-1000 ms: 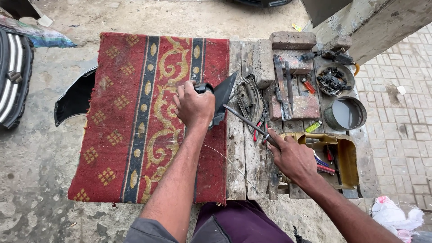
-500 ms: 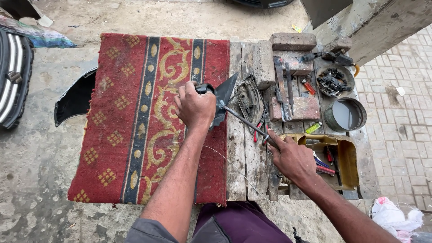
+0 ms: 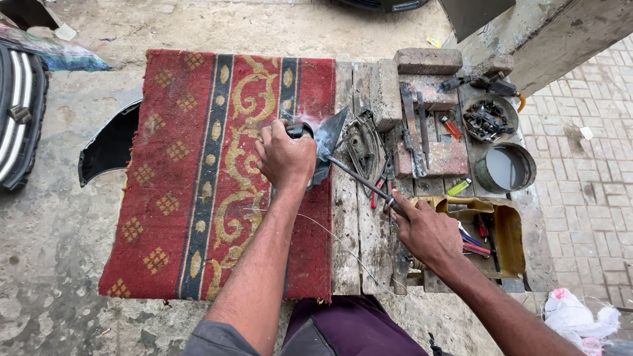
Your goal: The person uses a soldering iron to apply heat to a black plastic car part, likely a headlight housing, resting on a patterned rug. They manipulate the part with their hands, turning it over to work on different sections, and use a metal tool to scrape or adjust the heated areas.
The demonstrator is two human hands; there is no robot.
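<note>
head view: the left hand (image 3: 285, 157) is clenched around a dark plastic shard (image 3: 328, 140) at the red rug (image 3: 198, 178)'s right edge, mid-table. the right hand (image 3: 427, 232) grips a thin metal rod (image 3: 359, 179) (tip touching the shard). it looks best to pin the shard flat and keep the rod's tip steady on the seam.

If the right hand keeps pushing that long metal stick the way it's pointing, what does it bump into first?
The right hand aims its thin metal rod up and left. Its tip already seems to meet the dark pointed piece that the left hand holds down, so probably that piece; depth is hard to judge.
</note>
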